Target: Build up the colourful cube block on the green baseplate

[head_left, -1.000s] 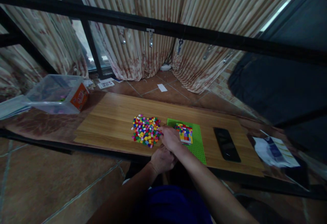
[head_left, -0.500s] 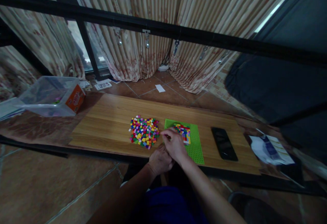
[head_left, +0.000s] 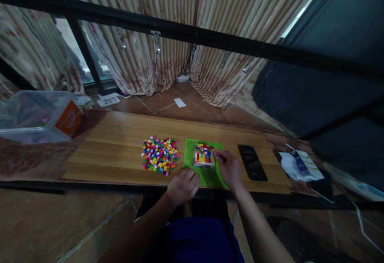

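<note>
Multicoloured brick build sits on the green studded baseplate, right of the loose bricks. At its right edge, the right hand has fingertips together; whether on a brick, I cannot tell. The left hand curls, grip unclear. Placing seems underway; next calls for stud alignment.

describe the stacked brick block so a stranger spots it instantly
On the wooden board, find the flat green baseplate between the loose brick pile and the black phone. On it sits the brick block: a compact multicoloured shape, its pieces packed together, unlike the scattered pile.
</note>
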Tool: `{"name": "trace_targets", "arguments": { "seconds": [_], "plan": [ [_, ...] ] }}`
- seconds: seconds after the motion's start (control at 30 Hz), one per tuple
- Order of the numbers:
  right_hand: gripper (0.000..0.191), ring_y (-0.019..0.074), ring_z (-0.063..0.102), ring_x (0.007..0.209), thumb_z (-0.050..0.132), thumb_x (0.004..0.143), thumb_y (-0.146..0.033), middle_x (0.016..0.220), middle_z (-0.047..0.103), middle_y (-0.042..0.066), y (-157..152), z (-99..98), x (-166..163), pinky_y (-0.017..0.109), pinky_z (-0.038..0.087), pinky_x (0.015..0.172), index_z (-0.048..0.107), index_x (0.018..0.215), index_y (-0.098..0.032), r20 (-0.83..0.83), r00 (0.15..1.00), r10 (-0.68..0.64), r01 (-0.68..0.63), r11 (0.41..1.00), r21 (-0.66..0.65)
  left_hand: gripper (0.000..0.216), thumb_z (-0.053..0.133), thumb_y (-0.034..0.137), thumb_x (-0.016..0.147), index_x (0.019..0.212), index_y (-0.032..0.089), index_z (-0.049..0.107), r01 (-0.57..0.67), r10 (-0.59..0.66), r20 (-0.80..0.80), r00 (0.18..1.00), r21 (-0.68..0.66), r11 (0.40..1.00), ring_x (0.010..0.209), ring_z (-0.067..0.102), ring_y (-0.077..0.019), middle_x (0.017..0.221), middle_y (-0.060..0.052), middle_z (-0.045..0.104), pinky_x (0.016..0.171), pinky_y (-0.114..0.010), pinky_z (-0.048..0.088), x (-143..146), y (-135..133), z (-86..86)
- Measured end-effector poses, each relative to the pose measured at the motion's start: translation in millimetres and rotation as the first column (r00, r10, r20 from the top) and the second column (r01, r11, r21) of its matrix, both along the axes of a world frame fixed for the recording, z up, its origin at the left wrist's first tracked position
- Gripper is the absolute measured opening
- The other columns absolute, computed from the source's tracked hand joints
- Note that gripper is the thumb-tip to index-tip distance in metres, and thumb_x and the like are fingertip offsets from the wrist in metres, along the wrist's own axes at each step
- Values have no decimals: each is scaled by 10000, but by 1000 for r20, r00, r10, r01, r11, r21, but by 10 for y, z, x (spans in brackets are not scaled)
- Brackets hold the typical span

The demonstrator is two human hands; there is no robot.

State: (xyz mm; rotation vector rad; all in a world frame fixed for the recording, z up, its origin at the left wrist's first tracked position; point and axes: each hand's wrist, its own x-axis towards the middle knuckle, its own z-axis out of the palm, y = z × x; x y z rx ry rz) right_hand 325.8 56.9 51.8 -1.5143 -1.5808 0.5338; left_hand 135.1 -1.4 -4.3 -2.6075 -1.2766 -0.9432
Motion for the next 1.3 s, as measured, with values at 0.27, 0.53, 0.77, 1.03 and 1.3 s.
{"name": "trace_targets", "arguments": {
  "seconds": [0.27,0.53,0.77,1.03,1.3],
  "plan": [
    [466,241,704,809,542,831,-358,890,754,108,82,-61,-48,387,542,777,616,1232,-132,23,999,-40,41,999,-30,122,544,197,894,781,182,587,0,0,2,1000,22,1000,725,535,-167,753,-38,577,654,-314,472,-4,11,10],
    [515,237,708,815,537,831,-339,898,759,104,77,-41,-63,392,538,791,575,1299,-126,45,998,-53,55,998,-39,127,537,204,903,795,175,597,0,0,7,1000,14,1000,739,542,-174,756,-39,583,668,-320,477,-2,11,13],
    [499,241,711,834,569,818,-351,916,759,112,77,-66,-58,398,534,808,586,1264,-128,-47,996,-71,68,996,-63,129,528,210,909,801,176,590,5,-5,6,1000,6,1000,732,531,-170,762,-41,578,661,-322,464,-7,10,6],
    [502,229,695,745,614,783,-396,872,758,103,51,-20,-68,369,515,739,615,1216,-142,-18,988,-154,152,984,-96,141,520,202,912,788,181,582,11,-11,1,1000,7,1000,724,536,-169,760,-40,572,659,-321,472,-6,17,-7],
    [525,231,696,724,705,688,-415,787,750,87,147,-28,-70,348,515,702,652,1126,-131,-150,969,-198,168,967,-190,134,524,200,907,787,181,582,14,-14,-8,1000,-7,1000,735,538,-174,767,-42,572,666,-326,474,-9,18,-12]
  ]
}}
